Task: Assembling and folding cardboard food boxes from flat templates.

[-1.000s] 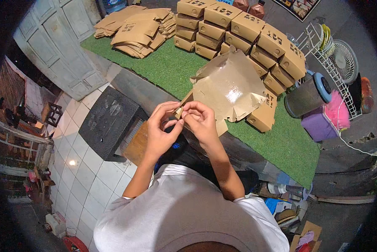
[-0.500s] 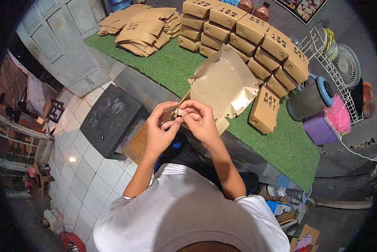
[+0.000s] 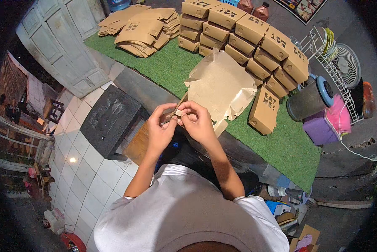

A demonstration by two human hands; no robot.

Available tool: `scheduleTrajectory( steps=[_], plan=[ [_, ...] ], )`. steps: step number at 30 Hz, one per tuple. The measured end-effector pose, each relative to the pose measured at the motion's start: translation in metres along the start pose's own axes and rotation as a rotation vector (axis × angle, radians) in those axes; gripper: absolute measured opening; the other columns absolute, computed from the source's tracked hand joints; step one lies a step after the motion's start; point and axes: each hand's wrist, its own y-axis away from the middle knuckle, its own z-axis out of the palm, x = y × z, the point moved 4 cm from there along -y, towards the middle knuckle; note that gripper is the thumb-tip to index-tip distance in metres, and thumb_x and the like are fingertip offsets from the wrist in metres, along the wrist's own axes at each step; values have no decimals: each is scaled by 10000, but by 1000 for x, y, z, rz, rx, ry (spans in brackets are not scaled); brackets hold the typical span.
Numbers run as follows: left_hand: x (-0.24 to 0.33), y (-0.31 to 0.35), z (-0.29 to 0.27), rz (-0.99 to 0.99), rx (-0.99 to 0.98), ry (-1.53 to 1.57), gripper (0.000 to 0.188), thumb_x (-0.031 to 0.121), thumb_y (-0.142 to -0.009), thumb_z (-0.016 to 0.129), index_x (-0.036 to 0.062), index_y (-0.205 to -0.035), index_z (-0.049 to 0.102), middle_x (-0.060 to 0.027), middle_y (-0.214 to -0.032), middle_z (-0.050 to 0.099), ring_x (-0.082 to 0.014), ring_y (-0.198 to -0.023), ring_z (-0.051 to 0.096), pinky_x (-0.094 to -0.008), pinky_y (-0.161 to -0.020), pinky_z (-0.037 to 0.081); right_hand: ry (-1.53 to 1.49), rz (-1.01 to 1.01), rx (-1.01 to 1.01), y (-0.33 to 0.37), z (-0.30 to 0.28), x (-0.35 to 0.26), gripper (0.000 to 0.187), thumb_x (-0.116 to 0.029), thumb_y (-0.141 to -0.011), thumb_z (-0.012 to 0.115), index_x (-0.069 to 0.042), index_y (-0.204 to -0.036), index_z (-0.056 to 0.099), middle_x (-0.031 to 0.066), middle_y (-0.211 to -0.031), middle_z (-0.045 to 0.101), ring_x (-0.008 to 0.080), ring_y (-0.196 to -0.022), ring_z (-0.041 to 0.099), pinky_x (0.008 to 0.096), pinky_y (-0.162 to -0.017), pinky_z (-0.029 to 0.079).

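Observation:
A partly folded kraft cardboard box (image 3: 220, 90) lies on the green turf mat (image 3: 283, 155), its plain inside facing up and its far panel raised. Close together at its near left corner, both my hands have their fingers bent onto the cardboard. My left hand (image 3: 161, 129) pinches the edge there, with the thumb toward the other hand. Beside it, my right hand (image 3: 199, 122) grips the same corner flaps with curled fingers. The fingers hide most of the folded corner. Just right of the open box sits a closed box (image 3: 264, 110) with dark print.
Closed boxes (image 3: 253, 26) are stacked in rows behind the open one. Flat box blanks (image 3: 138, 31) lie piled at the far left. A black stool (image 3: 108, 119) stands left of the table. On the right are a blue-lidded container (image 3: 308, 101), purple bin (image 3: 321, 128) and dish rack (image 3: 335, 73).
The open box has tilted and shifted slightly left, and its inside looks less shiny. Both hands stay at the corner, with only small finger movements.

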Motion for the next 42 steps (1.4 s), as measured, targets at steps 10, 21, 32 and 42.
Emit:
scheduleTrajectory(
  steps=[10, 21, 32, 42],
  plan=[
    [5, -8, 1, -172, 75, 106, 321, 91, -971, 601, 50, -1289, 593, -120, -1200, 588, -130, -923, 652, -248, -620, 575, 1159, -386, 17, 61, -17, -87, 530, -453, -721, 822, -184, -1158, 688, 56, -1243, 571, 274, -1249, 500, 633, -1118, 189],
    [2, -27, -14, -257, -338, -112, 244, 137, -1004, 561, 60, -1231, 606, -54, -901, 648, -89, -730, 632, -262, -579, 534, 1079, -297, 440, 85, -86, -67, 169, -148, -808, 747, -129, -976, 740, 102, -1232, 578, 325, -1139, 544, 458, -998, 407],
    [3, -100, 6, 613, -267, -1006, 469, -39, -709, 734, 221, -1098, 702, -58, -1438, 505, -357, -1352, 406, -501, -1052, 369, 913, -352, 534, 102, -66, -72, 250, -77, -763, 769, -81, -1010, 728, 95, -911, 526, 250, -814, 527, 374, -750, 460],
    [100, -63, -27, 432, -279, -700, 110, 81, -793, 769, 27, -871, 713, -73, -837, 713, -209, -845, 671, -350, -865, 460, 763, -602, 439, 118, -33, -129, 358, -68, -698, 858, -56, -1033, 730, 101, -895, 605, 235, -777, 629, 326, -666, 535]
  ],
)
